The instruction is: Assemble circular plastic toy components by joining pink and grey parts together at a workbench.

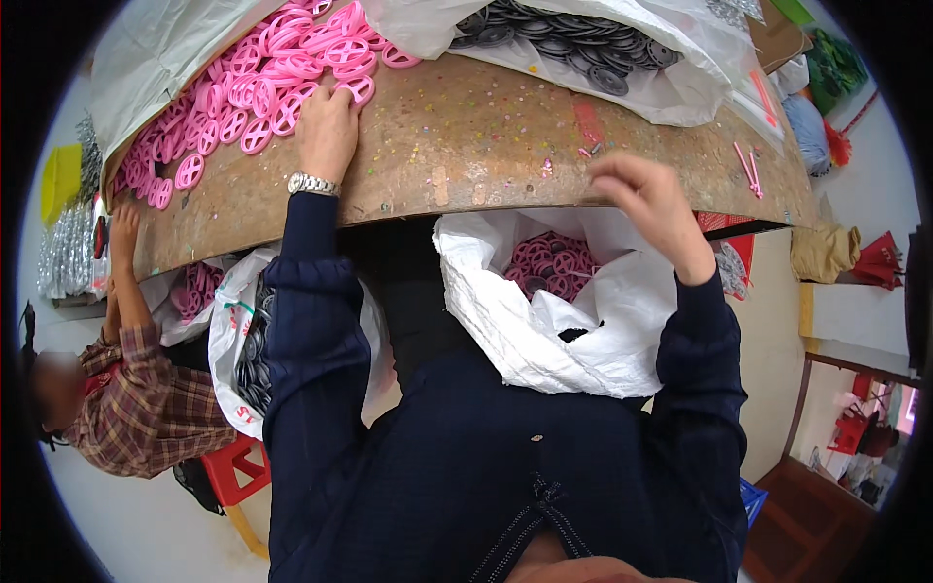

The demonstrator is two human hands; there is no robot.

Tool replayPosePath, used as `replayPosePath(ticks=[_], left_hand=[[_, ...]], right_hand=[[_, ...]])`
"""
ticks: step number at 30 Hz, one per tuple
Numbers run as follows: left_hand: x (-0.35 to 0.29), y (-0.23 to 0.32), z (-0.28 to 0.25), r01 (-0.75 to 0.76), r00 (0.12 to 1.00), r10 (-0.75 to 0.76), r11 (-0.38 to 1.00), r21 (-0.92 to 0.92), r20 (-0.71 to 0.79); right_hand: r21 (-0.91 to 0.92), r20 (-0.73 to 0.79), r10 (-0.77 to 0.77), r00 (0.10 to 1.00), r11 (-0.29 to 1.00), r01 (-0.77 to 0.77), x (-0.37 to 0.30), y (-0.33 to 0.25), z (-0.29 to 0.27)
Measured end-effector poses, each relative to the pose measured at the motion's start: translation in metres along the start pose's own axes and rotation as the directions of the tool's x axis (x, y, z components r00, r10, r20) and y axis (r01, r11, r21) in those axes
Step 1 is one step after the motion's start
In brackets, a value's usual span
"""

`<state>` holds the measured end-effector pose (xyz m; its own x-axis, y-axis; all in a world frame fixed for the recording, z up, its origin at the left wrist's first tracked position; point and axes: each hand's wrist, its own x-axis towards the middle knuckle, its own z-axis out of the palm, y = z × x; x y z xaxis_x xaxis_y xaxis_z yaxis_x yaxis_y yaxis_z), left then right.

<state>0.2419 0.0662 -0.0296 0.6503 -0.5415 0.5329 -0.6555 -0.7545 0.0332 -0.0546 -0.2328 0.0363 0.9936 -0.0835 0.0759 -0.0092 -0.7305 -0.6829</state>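
My left hand (328, 136), with a metal watch on the wrist, reaches onto the table at the near edge of a heap of pink plastic wheels (256, 95). Its fingers are closed on a pink spoked wheel (358, 91) at the heap's right side. Over the table's front edge hovers my right hand (641, 199), fingers loosely bent and apart from the thumb, with nothing visible in it. Below that hand, a white woven sack (496, 330) hangs open at my lap. Inside lie pink wheels with dark grey discs (550, 264) among them.
Dark grey discs (573, 49) spill from a white sack at the table's back. Pink sticks (748, 170) lie at the right end. Another sack of grey discs (255, 355) stands left of me. A co-worker (146, 398) in a plaid shirt sits at far left, beside a red stool (236, 471).
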Motion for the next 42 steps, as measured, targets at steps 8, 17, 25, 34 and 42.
replayPosePath(ticks=[8, 17, 25, 34, 42], left_hand=[[-0.025, 0.006, -0.018, -0.005, 0.999, 0.015, 0.974, -0.225, 0.041], [-0.029, 0.020, -0.001, 0.070, 0.994, -0.079, 0.991, -0.116, -0.072], [-0.022, 0.027, -0.003, 0.082, 0.992, -0.098, 0.977, -0.195, -0.075], [-0.028, 0.074, -0.036, -0.066, 0.979, -0.026, 0.896, -0.439, -0.201], [-0.050, 0.109, -0.053, -0.029, 0.991, -0.063, 0.755, -0.655, -0.117]], right_hand=[[-0.374, -0.477, -0.131, 0.869, 0.925, -0.066, 0.072, 0.059, -0.022], [-0.732, -0.397, -0.189, 0.898, 0.655, -0.186, 0.103, 0.088, -0.008], [-0.638, -0.367, -0.063, 0.928, 0.743, -0.202, 0.100, 0.084, -0.015], [-0.711, -0.391, 0.035, 0.920, 0.624, -0.325, 0.120, 0.074, -0.011], [-0.739, -0.352, 0.058, 0.934, 0.595, -0.316, 0.119, 0.074, -0.024]])
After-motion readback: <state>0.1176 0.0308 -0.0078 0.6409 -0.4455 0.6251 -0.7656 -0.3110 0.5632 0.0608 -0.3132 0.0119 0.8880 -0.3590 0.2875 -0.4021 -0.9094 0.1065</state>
